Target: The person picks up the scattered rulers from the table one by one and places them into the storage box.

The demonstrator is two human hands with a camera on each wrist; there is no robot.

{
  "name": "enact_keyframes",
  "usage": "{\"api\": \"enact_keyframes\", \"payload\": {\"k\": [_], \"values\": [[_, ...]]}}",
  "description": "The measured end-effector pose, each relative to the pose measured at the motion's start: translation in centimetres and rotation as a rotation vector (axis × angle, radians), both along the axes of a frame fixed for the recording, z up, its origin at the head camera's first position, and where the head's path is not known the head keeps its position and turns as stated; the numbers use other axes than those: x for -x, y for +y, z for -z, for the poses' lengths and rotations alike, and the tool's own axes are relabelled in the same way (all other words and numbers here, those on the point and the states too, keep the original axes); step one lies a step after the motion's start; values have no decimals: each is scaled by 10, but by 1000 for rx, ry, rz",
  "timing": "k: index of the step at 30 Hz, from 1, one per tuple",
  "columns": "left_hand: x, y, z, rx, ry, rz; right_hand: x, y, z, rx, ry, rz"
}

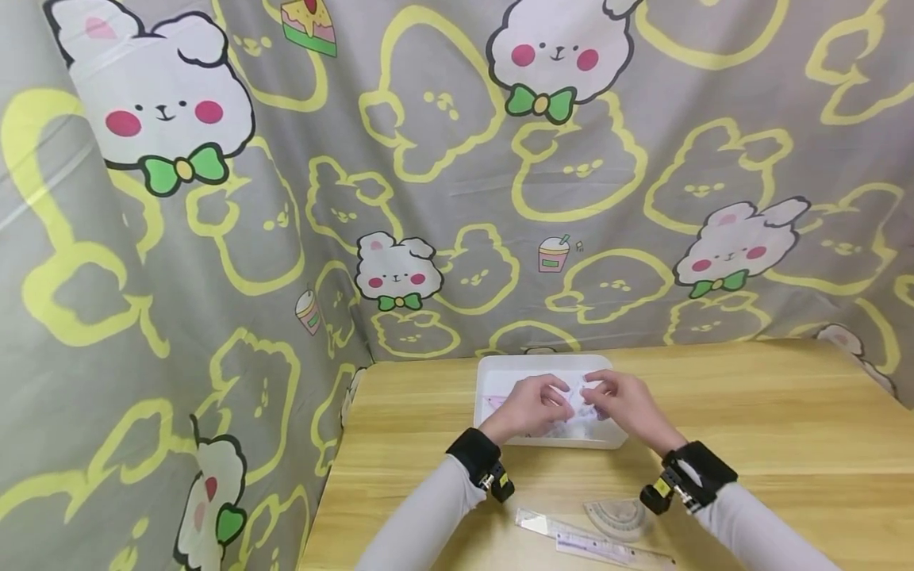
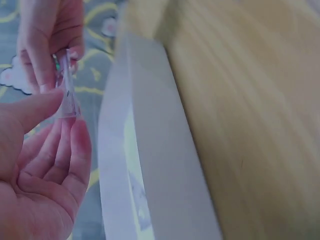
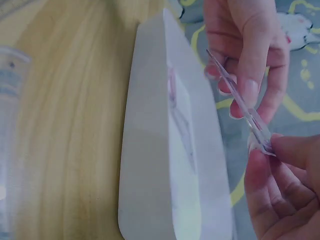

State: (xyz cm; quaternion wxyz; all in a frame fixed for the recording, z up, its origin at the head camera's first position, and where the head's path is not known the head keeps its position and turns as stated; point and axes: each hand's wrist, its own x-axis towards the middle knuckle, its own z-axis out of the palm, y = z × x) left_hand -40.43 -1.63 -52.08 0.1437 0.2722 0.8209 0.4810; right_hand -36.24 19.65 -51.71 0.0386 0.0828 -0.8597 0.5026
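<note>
Both hands meet above a white tray on a wooden table. Between them they pinch a small, thin clear plastic piece. In the left wrist view my left hand pinches its lower end between thumb and fingers, and my right hand pinches the upper end of the clear piece. In the right wrist view the clear piece runs edge-on from my left hand down to my right hand. The tray lies just beneath, with pale printed sheets in it.
A clear ruler and a protractor lie on the table near its front edge, between my forearms. A grey cloth printed with rabbits hangs behind and to the left. The table's left edge drops away there.
</note>
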Motion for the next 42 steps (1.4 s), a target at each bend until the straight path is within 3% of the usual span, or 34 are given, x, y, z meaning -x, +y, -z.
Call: {"api": "enact_keyframes", "payload": {"k": [3, 7, 16, 22, 33, 42], "values": [[9, 1, 4, 152, 134, 15, 11, -3, 6, 14, -15, 17], [17, 2, 7, 297, 262, 23, 24, -7, 9, 15, -33, 32], [36, 7, 24, 460, 402, -22, 51, -16, 23, -83, -61, 91], [42, 11, 39, 560, 497, -57, 63, -19, 37, -83, -52, 113], [40, 14, 50, 569, 619, -95, 68, -17, 48, -253, -29, 138], [38, 8, 49, 511, 561, -133, 68, -24, 51, -338, -62, 118]]}}
